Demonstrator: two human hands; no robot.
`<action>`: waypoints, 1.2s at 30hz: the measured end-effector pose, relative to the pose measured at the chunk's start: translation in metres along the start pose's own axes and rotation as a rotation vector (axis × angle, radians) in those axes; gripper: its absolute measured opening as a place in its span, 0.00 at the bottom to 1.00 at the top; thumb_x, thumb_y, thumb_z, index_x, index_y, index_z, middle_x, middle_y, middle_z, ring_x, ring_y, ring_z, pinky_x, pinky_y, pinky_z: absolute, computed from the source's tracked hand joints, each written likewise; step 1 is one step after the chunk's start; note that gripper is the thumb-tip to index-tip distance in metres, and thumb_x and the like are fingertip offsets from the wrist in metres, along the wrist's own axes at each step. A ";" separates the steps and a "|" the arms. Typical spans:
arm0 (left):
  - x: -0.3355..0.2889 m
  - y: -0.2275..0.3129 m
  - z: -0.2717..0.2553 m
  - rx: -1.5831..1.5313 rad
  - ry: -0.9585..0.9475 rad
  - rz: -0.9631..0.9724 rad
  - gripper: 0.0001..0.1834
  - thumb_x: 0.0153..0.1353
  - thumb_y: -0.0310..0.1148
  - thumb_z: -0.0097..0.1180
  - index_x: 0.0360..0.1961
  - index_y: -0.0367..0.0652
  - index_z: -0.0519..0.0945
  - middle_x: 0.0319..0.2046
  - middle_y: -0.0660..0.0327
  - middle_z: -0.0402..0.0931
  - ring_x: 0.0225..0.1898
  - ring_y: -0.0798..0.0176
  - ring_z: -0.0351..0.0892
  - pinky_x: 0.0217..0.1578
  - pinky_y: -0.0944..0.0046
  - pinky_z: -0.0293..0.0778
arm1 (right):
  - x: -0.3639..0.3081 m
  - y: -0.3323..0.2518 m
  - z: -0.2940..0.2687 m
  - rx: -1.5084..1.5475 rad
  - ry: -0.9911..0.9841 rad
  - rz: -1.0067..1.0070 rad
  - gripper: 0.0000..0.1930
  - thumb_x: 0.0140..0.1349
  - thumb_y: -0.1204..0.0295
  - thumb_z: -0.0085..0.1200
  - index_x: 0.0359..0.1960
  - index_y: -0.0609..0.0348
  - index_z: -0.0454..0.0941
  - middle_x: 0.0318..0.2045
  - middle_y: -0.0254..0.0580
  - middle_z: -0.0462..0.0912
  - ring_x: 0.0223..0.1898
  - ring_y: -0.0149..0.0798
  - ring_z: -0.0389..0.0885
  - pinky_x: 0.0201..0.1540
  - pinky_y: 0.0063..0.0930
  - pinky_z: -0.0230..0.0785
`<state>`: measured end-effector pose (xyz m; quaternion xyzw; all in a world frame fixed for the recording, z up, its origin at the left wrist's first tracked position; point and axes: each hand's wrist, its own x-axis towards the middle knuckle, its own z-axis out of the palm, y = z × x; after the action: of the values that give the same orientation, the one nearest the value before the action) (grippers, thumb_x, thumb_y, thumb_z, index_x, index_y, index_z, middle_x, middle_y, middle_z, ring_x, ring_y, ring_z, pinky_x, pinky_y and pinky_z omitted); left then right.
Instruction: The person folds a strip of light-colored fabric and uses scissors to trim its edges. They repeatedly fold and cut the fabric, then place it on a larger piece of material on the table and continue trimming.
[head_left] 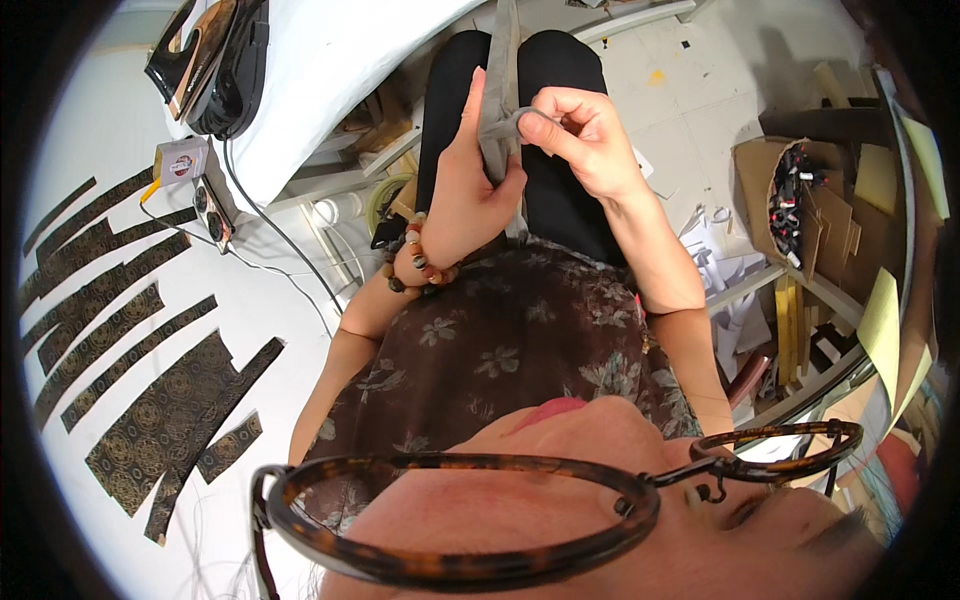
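Observation:
A long grey fabric strip [505,45] runs down over my lap between my black-trousered legs and crosses both hands. My left hand [465,185], with a beaded bracelet [415,262] at the wrist, holds it between the thumb and the palm side, the fingers stretched out along it. In a pinch of thumb and forefinger, my right hand [585,140] grips a folded-over part of the same strip, just right of the left fingers. The lower stretch of the strip is partly hidden behind the left thumb.
Dark patterned fabric pieces [165,410] lie on the white table at left. A black iron [235,75] and a power strip [212,212] with trailing cords are at upper left. At right, a cardboard box [755,170] holds small dark items, near yellow-edged boards [788,325].

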<state>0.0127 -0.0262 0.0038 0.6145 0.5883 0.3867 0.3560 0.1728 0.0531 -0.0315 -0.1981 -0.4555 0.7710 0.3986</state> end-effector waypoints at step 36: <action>0.007 0.003 0.000 -0.005 -0.080 -0.095 0.48 0.63 0.21 0.55 0.79 0.35 0.41 0.45 0.55 0.84 0.43 0.61 0.86 0.47 0.66 0.78 | 0.000 -0.034 -0.003 -0.508 0.093 0.016 0.14 0.62 0.66 0.70 0.26 0.65 0.86 0.12 0.38 0.75 0.13 0.27 0.68 0.18 0.24 0.58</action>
<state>0.0141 -0.0197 0.0073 0.6000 0.6011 0.3462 0.3986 0.1893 0.0640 -0.0036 -0.3306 -0.6142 0.6250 0.3504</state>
